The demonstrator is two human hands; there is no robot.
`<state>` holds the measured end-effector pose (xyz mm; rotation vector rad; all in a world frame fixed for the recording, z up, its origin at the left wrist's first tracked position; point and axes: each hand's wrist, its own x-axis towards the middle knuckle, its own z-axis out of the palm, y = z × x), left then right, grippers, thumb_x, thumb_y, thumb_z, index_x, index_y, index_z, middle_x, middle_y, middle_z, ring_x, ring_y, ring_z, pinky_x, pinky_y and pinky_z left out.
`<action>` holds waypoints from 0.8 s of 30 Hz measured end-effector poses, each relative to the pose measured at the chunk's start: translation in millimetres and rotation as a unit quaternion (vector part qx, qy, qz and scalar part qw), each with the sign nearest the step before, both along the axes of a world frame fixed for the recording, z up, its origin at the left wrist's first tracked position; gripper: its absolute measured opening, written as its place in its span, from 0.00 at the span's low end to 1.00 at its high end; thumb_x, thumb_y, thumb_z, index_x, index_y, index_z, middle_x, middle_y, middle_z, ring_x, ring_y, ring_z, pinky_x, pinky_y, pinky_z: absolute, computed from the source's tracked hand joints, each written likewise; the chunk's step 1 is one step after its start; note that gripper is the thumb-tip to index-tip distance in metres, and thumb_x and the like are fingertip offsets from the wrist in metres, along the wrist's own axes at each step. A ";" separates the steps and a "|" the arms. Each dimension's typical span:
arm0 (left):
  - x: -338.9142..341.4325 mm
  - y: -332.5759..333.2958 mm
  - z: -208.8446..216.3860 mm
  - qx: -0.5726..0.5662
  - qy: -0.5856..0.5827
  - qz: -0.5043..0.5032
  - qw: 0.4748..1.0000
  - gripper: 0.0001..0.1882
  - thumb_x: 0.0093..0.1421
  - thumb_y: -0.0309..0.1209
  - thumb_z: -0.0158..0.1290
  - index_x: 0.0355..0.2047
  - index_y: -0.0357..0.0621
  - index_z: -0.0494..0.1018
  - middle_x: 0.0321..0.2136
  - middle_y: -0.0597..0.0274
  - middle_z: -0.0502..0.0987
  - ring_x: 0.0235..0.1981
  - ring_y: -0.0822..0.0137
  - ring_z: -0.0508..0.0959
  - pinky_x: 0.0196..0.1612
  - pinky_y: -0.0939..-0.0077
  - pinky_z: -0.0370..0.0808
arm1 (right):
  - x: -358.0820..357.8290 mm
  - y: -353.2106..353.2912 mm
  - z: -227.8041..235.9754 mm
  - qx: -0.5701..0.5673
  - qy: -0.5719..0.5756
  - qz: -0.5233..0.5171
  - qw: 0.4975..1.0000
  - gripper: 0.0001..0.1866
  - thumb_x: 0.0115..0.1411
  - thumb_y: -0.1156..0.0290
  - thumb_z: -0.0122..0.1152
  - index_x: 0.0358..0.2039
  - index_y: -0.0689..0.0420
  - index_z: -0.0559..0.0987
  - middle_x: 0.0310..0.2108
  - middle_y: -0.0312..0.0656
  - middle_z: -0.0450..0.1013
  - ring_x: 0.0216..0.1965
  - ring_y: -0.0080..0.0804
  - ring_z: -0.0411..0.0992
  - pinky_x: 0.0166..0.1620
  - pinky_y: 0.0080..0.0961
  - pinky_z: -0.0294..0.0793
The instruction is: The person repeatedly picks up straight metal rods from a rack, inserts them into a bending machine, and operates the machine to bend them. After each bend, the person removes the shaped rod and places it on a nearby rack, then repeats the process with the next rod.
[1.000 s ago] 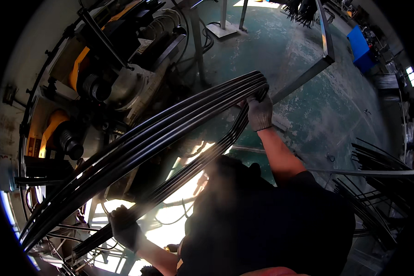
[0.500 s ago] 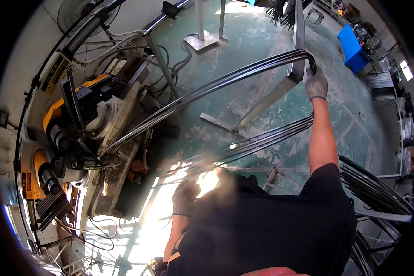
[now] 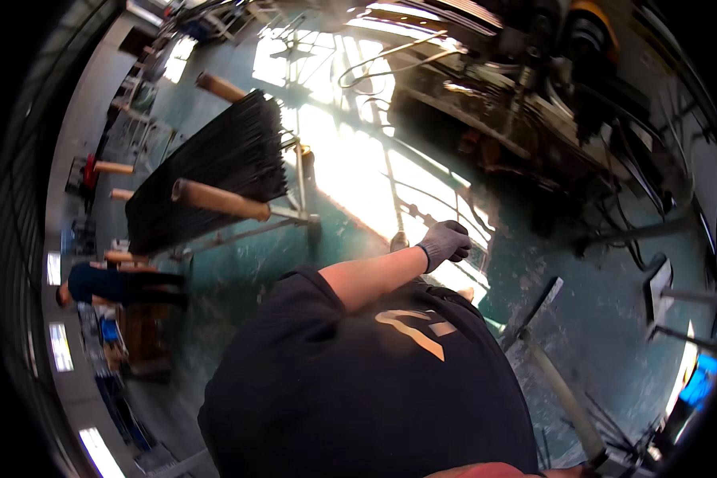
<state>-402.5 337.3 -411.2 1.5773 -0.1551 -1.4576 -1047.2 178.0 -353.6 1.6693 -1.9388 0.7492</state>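
My left hand (image 3: 444,241), in a grey knitted glove, hangs in front of my body over the sunlit floor. Its fingers are loosely curled in and nothing shows in them. It touches nothing that I can make out. My right hand does not show. Left of my left hand and farther off, a big bundle of thin black bars (image 3: 207,171) lies on a metal rack (image 3: 251,233). Brown padded posts (image 3: 219,199) stand out at the bundle's sides.
A dark machine (image 3: 526,88) with yellow-cased parts stands at the far right. A metal stand (image 3: 566,390) rises at the near right, beside another flat-based stand (image 3: 659,291). At the left a person (image 3: 119,283) in dark clothes is by a bench. Hoses lie by the machine.
My view has swung round, so the machine is now at the right and the bar rack at the left. The long bent bars that my right hand held have left view along with that hand.
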 end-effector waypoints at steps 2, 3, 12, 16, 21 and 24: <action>24.6 27.3 -14.9 0.024 0.012 0.076 0.997 0.19 0.62 0.27 0.58 0.52 0.32 0.71 0.36 0.50 0.82 0.30 0.61 0.84 0.33 0.69 0.84 | 97.8 26.7 -77.8 0.117 -0.054 0.067 0.989 0.20 0.62 0.59 0.57 0.48 0.59 0.80 0.47 0.56 0.79 0.50 0.54 0.77 0.51 0.42 0.75; 32.9 43.5 -23.4 0.032 0.036 0.125 0.991 0.19 0.62 0.27 0.57 0.52 0.33 0.71 0.36 0.50 0.82 0.31 0.60 0.84 0.33 0.68 0.84 | 140.1 40.0 -110.3 0.202 -0.082 0.093 0.972 0.20 0.62 0.59 0.57 0.48 0.59 0.80 0.47 0.56 0.79 0.49 0.54 0.77 0.51 0.42 0.75; 265.5 206.2 7.5 -0.062 -0.153 0.357 0.919 0.13 0.62 0.24 0.57 0.47 0.33 0.75 0.35 0.55 0.81 0.34 0.67 0.81 0.39 0.74 0.80 | 428.2 100.7 -260.7 0.592 -0.217 0.313 0.710 0.18 0.60 0.62 0.62 0.46 0.61 0.80 0.45 0.54 0.80 0.46 0.51 0.79 0.49 0.39 0.75; 399.9 318.0 38.5 -0.108 -0.448 0.439 0.771 0.09 0.62 0.25 0.58 0.43 0.38 0.77 0.35 0.64 0.81 0.41 0.72 0.78 0.46 0.78 0.75 | 669.4 72.6 -157.8 0.485 -0.163 0.417 0.751 0.19 0.61 0.67 0.64 0.50 0.62 0.79 0.42 0.49 0.81 0.44 0.40 0.79 0.50 0.31 0.75; 513.0 429.8 115.0 0.085 -0.628 0.486 0.602 0.12 0.61 0.30 0.57 0.44 0.42 0.78 0.40 0.57 0.82 0.43 0.61 0.81 0.49 0.69 0.77 | 890.9 93.7 -92.8 0.480 -0.147 0.532 0.682 0.20 0.62 0.63 0.64 0.53 0.57 0.79 0.47 0.48 0.81 0.47 0.39 0.80 0.52 0.30 0.76; 540.0 464.8 130.2 0.264 -0.682 0.421 0.537 0.14 0.58 0.31 0.56 0.44 0.42 0.78 0.42 0.53 0.81 0.47 0.53 0.80 0.53 0.62 0.75 | 1009.1 137.7 -91.0 0.442 -0.064 0.651 0.613 0.21 0.62 0.61 0.63 0.54 0.55 0.79 0.50 0.48 0.79 0.51 0.46 0.77 0.54 0.35 0.75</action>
